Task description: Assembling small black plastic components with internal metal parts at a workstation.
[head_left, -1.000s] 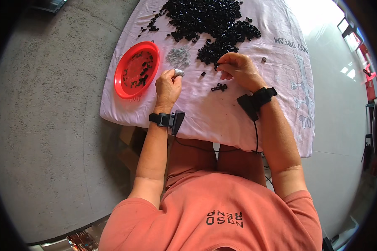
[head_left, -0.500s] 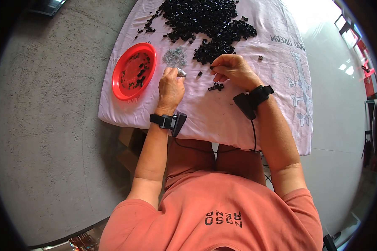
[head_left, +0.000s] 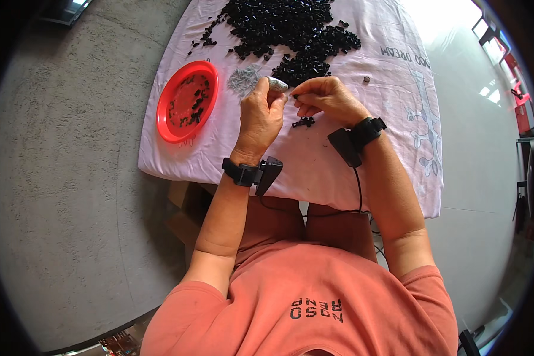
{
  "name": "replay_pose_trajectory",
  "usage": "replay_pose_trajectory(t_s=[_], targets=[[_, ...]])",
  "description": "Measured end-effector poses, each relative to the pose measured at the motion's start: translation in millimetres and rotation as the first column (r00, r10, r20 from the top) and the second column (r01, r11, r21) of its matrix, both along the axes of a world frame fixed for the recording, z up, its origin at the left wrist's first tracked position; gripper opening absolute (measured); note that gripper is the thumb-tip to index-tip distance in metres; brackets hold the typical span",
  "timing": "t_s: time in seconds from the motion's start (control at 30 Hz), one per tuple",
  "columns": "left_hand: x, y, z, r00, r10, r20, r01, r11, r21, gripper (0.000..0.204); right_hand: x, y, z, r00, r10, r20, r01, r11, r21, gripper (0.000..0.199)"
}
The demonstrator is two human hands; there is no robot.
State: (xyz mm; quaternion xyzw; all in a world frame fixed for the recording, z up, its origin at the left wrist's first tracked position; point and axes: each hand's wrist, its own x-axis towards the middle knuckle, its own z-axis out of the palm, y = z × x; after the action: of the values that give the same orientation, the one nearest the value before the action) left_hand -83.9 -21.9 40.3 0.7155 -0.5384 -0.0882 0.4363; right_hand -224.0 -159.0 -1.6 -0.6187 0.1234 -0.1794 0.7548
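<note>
My right hand [head_left: 337,101] pinches a small black plastic piece [head_left: 296,96] between thumb and fingertips. Close beside it, my left hand [head_left: 258,121] is closed in a pinch, its index finger wrapped in a silver-grey covering [head_left: 277,84]. Whatever sits in the left fingertips is too small to make out. The two sets of fingertips nearly meet in front of a large pile of black plastic pieces [head_left: 285,29]. Left of them lies a heap of thin silver pins [head_left: 242,80]. A few joined black pieces [head_left: 303,122] rest on the cloth below my right hand.
A red round tray [head_left: 162,115] with several black pieces stands on the left of the table. Pink cloth [head_left: 219,169] covers the tabletop. A small dark ring-shaped piece [head_left: 366,79] lies to the right. Each wrist wears a strapped black device, with cables trailing toward my lap.
My left hand has moved right and slightly away from me, from beside the pins up to my right fingertips. The right hand has shifted slightly left, still pinching the black piece.
</note>
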Motion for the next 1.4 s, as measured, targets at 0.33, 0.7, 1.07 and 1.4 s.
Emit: replay_pose_trajectory(t_s=[0.33, 0.7, 1.07, 1.4], targets=[[-0.3, -0.4, 10.0, 0.989, -0.087, 0.120, 0.078, 0.994, 0.074, 0.019, 0.5, 0.2, -0.6, 1.000, 0.021, -0.017, -0.022, 0.998, -0.054, 0.016], [-2.1, -0.3, 18.2, 0.962, -0.167, 0.215, 0.144, 0.983, 0.116, 0.018, 2.9, 2.6, -2.3, 1.000, 0.012, -0.016, -0.013, 0.998, -0.064, 0.015], [2.7, -2.1, 19.3, 0.958, -0.167, 0.234, 0.133, 0.979, 0.155, 0.018, 3.6, 2.6, -3.0, 1.000, 0.028, 0.006, -0.028, 0.996, -0.079, 0.015], [-8.9, -4.1, 23.1, 0.958, -0.122, 0.258, 0.095, 0.989, 0.113, 0.021, 4.6, 3.7, -2.5, 1.000, 0.021, -0.009, -0.021, 0.997, -0.071, 0.014]])
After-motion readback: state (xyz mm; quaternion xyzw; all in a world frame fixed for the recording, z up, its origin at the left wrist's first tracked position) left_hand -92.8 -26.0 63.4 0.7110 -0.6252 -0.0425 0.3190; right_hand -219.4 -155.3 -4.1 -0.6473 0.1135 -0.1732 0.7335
